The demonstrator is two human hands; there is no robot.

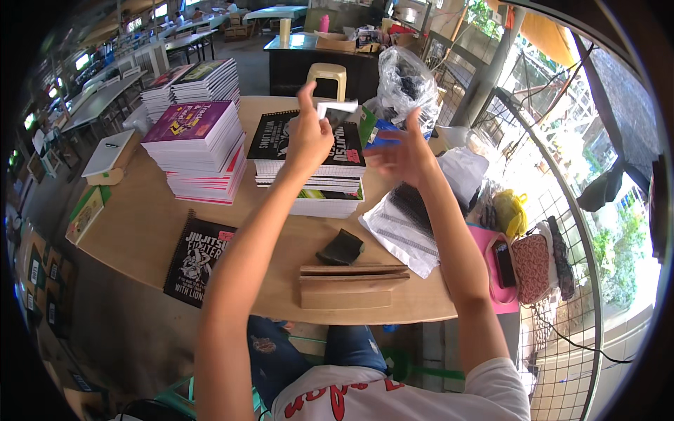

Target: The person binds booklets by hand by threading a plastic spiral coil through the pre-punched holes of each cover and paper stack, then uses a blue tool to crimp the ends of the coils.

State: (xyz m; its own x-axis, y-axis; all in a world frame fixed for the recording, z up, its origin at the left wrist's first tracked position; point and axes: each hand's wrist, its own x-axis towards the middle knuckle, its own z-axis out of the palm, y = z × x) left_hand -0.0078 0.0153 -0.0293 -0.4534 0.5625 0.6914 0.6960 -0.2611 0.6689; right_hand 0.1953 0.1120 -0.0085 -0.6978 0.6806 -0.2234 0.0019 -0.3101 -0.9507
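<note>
My left hand (pixel 309 140) is raised over a stack of black spiral-bound notebooks (pixel 272 140), index finger pointing up. Its thumb and other fingers pinch a small white piece (pixel 338 108), apparently paper, with a dark patch below it. To the right, my right hand (pixel 411 153) hangs in the air, thumb up and fingers apart, slightly blurred, with nothing seen in it. Below the black notebooks, white-edged books (pixel 326 205) form the lower part of the stack. One more black spiral notebook (pixel 193 256) lies at the table's front left, partly behind my left forearm.
Purple-covered books (pixel 191 121) and further book stacks (pixel 205 78) stand on the left. A dark block (pixel 340 247) and a cardboard piece (pixel 347 286) lie near the front edge. White woven sacking (pixel 399 231), a clear plastic bag (pixel 406 81) and a pink folder (pixel 484 242) are on the right.
</note>
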